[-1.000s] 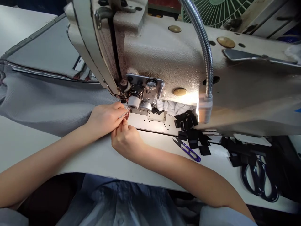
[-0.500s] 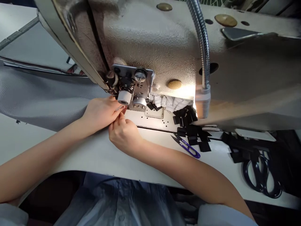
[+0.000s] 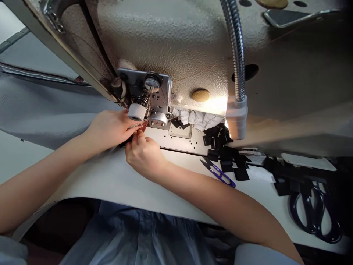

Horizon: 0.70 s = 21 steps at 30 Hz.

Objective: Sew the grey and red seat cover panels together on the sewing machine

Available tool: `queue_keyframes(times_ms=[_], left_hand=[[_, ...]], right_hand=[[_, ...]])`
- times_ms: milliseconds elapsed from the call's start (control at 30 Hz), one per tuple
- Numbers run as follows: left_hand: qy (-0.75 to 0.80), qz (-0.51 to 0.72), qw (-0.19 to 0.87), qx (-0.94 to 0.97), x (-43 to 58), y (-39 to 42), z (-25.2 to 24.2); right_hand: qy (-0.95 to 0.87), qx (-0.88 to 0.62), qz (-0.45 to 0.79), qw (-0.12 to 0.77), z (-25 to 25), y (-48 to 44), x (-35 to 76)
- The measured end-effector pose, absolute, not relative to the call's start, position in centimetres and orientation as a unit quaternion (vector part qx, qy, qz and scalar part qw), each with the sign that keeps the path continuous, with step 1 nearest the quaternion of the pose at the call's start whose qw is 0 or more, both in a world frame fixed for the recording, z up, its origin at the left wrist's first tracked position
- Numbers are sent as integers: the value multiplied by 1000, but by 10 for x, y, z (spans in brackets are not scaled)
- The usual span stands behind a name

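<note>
Nothing in front of you can be read: no text, label, brand or number. The sewing machine (image 3: 193,44) body shows bare speckled metal, and any mark on the purple thread snips (image 3: 220,173) on the counter (image 3: 110,180) is too small to tell.

A white table (image 3: 110,180) is carrying the sewing machine (image 3: 193,55). Grey fabric (image 3: 41,114) is lying spread across its left part. Purple thread snips (image 3: 219,172) are lying near the middle, just beside a scatter of black pieces (image 3: 226,154) (some of them overlapping). Dark scissors (image 3: 311,224) are resting at the far right, among more black scraps.
</note>
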<state>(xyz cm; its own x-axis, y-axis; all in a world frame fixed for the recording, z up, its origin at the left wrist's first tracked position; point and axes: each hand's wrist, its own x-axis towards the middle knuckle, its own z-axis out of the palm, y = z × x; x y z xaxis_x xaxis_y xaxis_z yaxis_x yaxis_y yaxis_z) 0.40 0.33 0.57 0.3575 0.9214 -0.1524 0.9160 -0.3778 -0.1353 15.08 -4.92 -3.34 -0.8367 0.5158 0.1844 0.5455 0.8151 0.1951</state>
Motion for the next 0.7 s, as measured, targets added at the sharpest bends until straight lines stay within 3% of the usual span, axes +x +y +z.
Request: queue_keyframes(times_ms=[167,400,533,700], left_hand=[[-520,171,42,-836,21,1,21],[-552,171,42,-815,27,0,19],[-595,104,-1,-797,14,6,7],[-674,-89,-186,-709,0,21,-3]], right_hand=[[-947,-285,-130,78,-36,-49,151],[-951,-280,-117,55,-30,-42,150],[-949,-289,-111,61,-34,-41,148],[-949,-298,-90,53,-37,-42,147]])
